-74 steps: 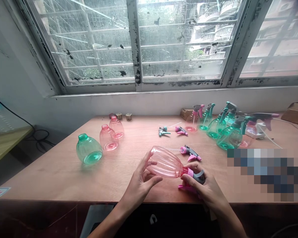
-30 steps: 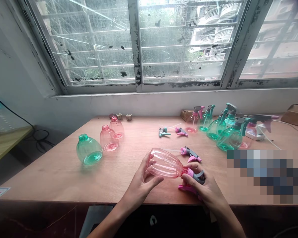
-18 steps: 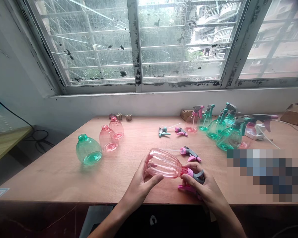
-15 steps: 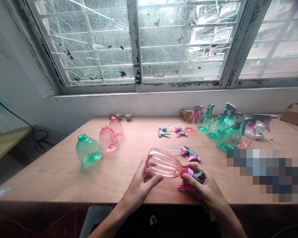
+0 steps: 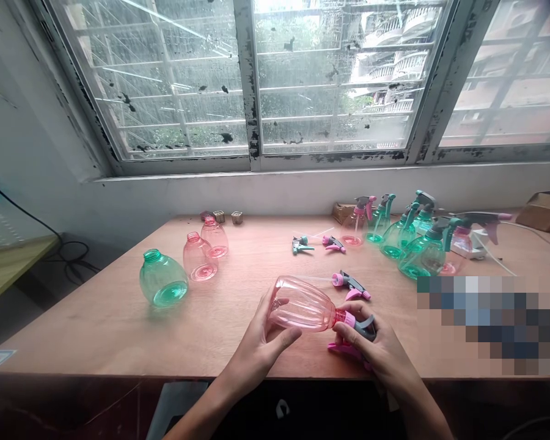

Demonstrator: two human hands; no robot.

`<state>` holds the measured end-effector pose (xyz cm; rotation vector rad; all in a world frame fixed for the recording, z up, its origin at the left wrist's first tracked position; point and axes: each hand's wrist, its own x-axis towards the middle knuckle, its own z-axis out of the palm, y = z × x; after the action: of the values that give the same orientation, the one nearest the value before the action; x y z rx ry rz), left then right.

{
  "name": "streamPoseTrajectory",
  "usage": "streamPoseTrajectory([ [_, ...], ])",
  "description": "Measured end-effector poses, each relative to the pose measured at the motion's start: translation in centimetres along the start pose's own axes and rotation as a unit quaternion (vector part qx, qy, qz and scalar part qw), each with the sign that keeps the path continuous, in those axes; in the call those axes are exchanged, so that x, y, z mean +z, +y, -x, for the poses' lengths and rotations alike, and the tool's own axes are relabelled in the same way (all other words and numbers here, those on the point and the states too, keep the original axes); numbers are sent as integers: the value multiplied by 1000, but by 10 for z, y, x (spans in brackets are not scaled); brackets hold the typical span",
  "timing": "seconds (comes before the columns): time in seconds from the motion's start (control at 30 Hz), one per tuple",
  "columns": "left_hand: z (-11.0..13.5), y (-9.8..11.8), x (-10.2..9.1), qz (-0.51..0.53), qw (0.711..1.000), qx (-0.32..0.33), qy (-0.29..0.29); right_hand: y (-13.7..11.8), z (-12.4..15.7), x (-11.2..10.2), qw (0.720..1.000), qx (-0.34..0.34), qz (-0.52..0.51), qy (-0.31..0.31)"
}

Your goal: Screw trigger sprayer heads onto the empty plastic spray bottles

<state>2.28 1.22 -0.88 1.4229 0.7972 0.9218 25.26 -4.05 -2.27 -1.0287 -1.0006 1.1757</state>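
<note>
A clear pink spray bottle [image 5: 305, 304] lies sideways in the air over the table's front, its neck pointing right. Wrapped round the bottle's base is my left hand [image 5: 268, 348], thumb along the near side. My right hand [image 5: 376, 342] grips the pink-and-grey spray head [image 5: 360, 322] at the neck, with fingers closed about the collar. Under that hand another pink trigger sprayer [image 5: 343, 349] lies partly hidden. Just beyond the bottle rests a pink-and-grey trigger sprayer [image 5: 352, 285] with its tube pointing left.
Open bottles stand at left: one green [image 5: 164, 278] and two pink [image 5: 199, 256]. Two sprayers [image 5: 301, 245] lie farther back. Several bottles with spray heads, including a green one [image 5: 421, 256], crowd the right. A cardboard box [image 5: 543, 211] sits at far right, beside a blurred patch [image 5: 495, 324].
Both hands keep the same hold on the bottle and spray head, with hardly any movement. At the far right edge, part of a person's hand has come into view by the box.
</note>
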Motion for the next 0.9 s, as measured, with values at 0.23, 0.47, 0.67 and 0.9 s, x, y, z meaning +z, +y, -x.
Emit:
streamPoseTrajectory([
  [0.23, 0, -2, -1, -7, 1000, -3, -4, -2, 0, 0, 1000, 0, 14, 1],
  [0.47, 0, -5, -2, 7, 1000, 6, -11, -1, 0, 0, 1000, -2, 19, 6],
  [0.67, -4, -7, -3, 7, 999, 32, -5, 0, 0, 0, 1000, 0, 7, 7],
  [0.9, -2, 4, 2, 20, 1000, -4, 15, -1, 1, 1, 1000, 7, 9, 8],
])
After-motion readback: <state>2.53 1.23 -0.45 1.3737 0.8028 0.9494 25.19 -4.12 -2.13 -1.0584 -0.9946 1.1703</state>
